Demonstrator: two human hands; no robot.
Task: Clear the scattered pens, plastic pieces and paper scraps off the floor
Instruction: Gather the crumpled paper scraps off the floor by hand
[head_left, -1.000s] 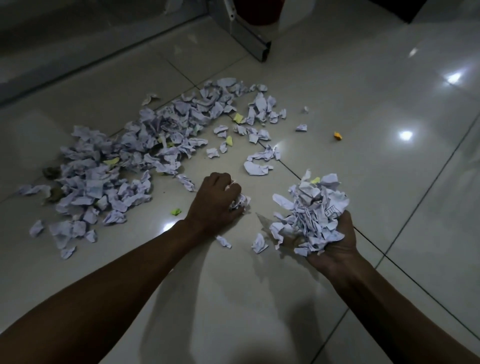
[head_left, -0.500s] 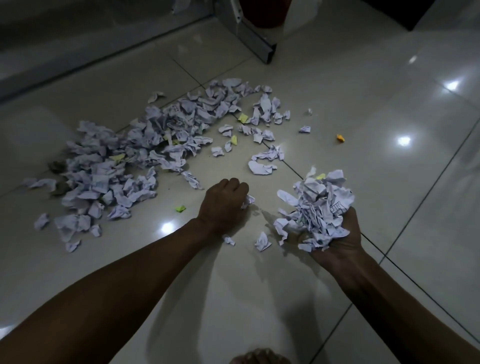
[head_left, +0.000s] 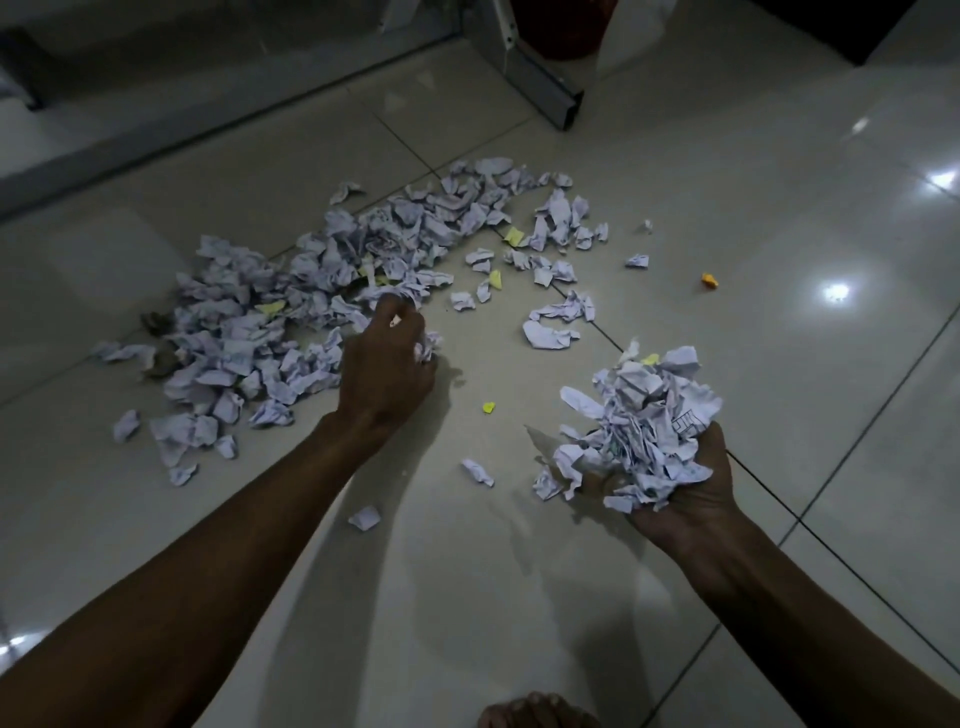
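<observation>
Glossy tiled floor (head_left: 779, 218), dim light, ceiling lamps reflecting at 3 o'clock. Metal frame leg (head_left: 540, 88) at 12.

Status: partway, most work left, judging by what still lies on the tiles.

- Right hand (head_left: 691, 493), 4 o'clock: palm up, fingers curled round a full wad (head_left: 641, 415) of crumpled scraps, held off the floor. Looks near capacity; bits hang over the edge.
- Left hand (head_left: 387, 364), centre: knuckles up, fingers curled, pinching a few scraps at the near edge of the pile (head_left: 311, 301). How much it holds I can't tell, the fingers hide it.
- Pile runs from 9 to 12 o'clock, thick, barely dented.
- Strays: large scrap (head_left: 550, 335) at 1 o'clock, two small ones (head_left: 478, 472) (head_left: 364, 518) between the hands, a green bit (head_left: 489, 407) at centre, an orange bit (head_left: 709, 281) at 2 o'clock, possibly plastic.
- Yellow pieces are mixed into the pile.
- Two dark lumps (head_left: 158, 322) at 9 o'clock by the pile edge, unclear what they are.
- No pens visible.
- No bin or bag in frame.

Estimate: one handful collected, several more handfuls to go, then the strays.
</observation>
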